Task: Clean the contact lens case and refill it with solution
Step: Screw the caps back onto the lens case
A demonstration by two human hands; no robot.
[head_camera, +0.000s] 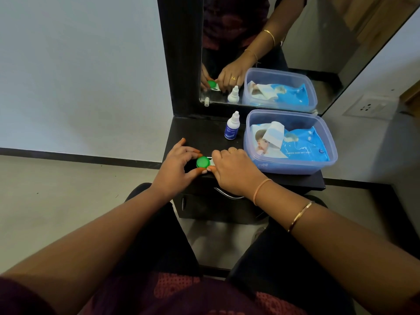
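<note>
Head view looks down on a dark dressing table (200, 133) with both hands at its near left corner. The contact lens case (211, 164) lies flat there, its long axis running left to right along the near edge. Its left end carries a green cap (203, 162) that faces up. A little of the white body shows just right of the cap before it passes under the right hand.

The left hand (175, 169) has its fingers curled round the green cap, thumb on the near side and fingertips on the far side, pinching its rim. The right hand (236, 171) lies knuckles up over the right half of the case. Its fingers are bent down onto that half and grip it (the mirror (295, 42) behind shows the fingertips closed on the white part). The right cap is hidden under this hand.

Farther back, near the middle of the table, a small solution bottle (231, 128) stands upright. Its white nozzle cap points up and its blue label faces the viewer. It stands well apart from the case.

To the right, a translucent bluish plastic tub (295, 168) with no lid fills that side of the table. The right hand's knuckles are just beside its near left corner. Inside lies a blue pack of baby wet wipes (302, 144), with one white wipe (273, 135) sticking up from the pack's opening.
</note>
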